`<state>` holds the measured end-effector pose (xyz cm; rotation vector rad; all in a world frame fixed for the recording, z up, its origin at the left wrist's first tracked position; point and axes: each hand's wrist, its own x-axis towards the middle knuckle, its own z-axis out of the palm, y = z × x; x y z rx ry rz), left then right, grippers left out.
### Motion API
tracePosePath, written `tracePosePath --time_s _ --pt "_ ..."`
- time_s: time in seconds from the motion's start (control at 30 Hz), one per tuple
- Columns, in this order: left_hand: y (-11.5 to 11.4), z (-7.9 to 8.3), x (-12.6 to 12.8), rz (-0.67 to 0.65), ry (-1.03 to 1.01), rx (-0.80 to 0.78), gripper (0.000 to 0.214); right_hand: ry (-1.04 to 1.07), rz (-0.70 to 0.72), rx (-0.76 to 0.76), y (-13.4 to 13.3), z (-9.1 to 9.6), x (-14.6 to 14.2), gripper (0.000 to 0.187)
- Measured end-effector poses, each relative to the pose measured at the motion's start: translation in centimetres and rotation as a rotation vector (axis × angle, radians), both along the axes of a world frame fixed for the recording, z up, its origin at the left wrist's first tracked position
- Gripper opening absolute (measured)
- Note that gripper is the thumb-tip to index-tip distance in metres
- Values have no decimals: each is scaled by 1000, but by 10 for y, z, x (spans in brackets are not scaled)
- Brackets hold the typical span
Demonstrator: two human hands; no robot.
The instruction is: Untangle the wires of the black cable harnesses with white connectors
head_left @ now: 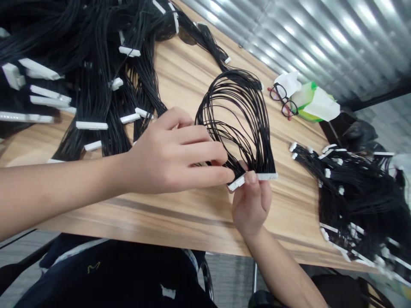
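Observation:
A looped harness of thin black wires (pixel 239 115) stands over the wooden table (pixel 180 214), both ends finishing in white connectors (pixel 253 179). My right hand (pixel 252 204) pinches those white connectors from below, thumb on top. My left hand (pixel 180 152) reaches in from the left, its fingers pressed together around the wire strands just above the connectors. The loop arches away from me toward the far side of the table.
A big heap of black harnesses with white connectors (pixel 80 72) covers the table's left and far part. Another pile (pixel 356 201) lies at the right edge. Black-and-red glasses (pixel 283 100) and a green-and-white packet (pixel 316 102) lie beyond, before a corrugated metal wall.

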<state>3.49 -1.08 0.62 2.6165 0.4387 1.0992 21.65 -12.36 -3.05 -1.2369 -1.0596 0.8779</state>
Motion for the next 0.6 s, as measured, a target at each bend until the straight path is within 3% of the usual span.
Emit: tracePosePath --time_s 0.1,0.3,0.6 --pt "3 -2 -2 -58 14 74 28 -3 32 -19 0 -1 0 37" --pt "0 -8 3 16 148 441 35 35 71 35 4 -8 1 32" --pt "6 -12 5 42 214 530 33 -42 98 -46 7 -12 0 39"
